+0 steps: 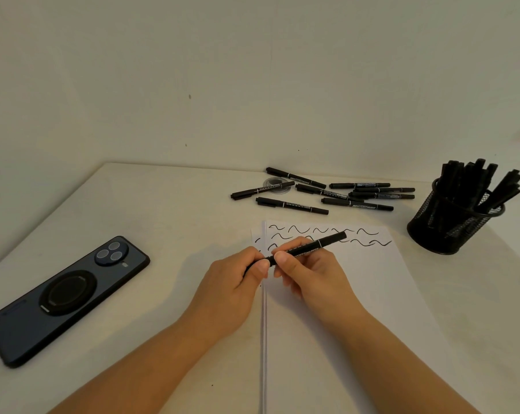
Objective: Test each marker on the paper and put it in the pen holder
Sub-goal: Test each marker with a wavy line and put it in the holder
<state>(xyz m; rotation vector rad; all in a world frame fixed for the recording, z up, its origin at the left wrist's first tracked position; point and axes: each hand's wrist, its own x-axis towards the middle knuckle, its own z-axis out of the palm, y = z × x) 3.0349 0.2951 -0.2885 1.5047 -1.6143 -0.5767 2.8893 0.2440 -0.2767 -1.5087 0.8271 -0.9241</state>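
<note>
Gripping: both hands share one slim black marker with white print [308, 247], held just above the near-left part of the white sheet of paper [372, 294]
Left hand [237, 282]: its fingers are curled round the marker's near end, apparently the cap
Right hand [309, 273]: thumb and fingers pinch the barrel near its middle, the far end pointing right and away
Step in hand: probably pulling the cap off or pressing it on; which one cannot be told
Doing it well: keep the barrel steady in the right hand and move the cap straight along the marker's axis, without twisting sideways
Paper marks: rows of black squiggles [327, 234] fill the far edge; clear space lies nearer
Loose markers [327, 192]: scattered on the pale table [163, 204] beyond the paper, untested by the look of it
Black mesh pen holder [452, 222]: far right, crowded already, so the marker should go in upright
Dark phone [64, 297]: left, well apart
</note>
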